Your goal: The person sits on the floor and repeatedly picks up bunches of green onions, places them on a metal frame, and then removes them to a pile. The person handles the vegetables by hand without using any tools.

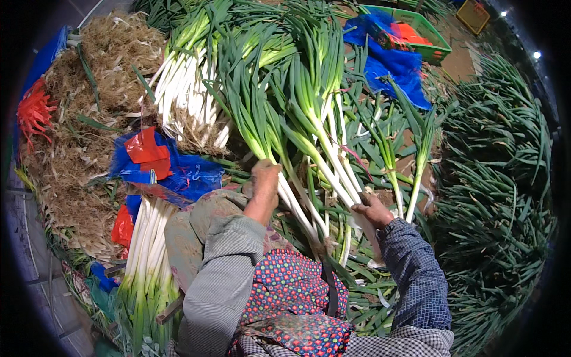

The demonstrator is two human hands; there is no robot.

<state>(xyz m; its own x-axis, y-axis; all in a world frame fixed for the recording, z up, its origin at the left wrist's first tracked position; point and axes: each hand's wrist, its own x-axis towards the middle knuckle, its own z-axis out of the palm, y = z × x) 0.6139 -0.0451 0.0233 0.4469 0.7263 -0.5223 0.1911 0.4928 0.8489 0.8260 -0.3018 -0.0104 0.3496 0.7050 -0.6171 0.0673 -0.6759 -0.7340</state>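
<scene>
Long green onions with white stalks and green leaves lie all about me. My left hand (265, 183) is closed around the white part of a few green onions (247, 122), whose leaves point away from me and whose rooty ends hang toward my lap. To its right, my right hand (375, 210) is closed on the lower white stalk of another green onion (333, 160). More stalks lie beside it, and I cannot tell exactly how many are in the grip. Two loose green onions (418, 172) lean just beyond my right hand.
A large heap of trimmed roots (89, 137) lies at left. Blue sheeting with red plastic (148, 154) lies near a bundle of stalks (148, 238). Far off are bare white stalks (190, 89) and a green crate (437, 44). A dense green onion pile (493, 208) fills the right.
</scene>
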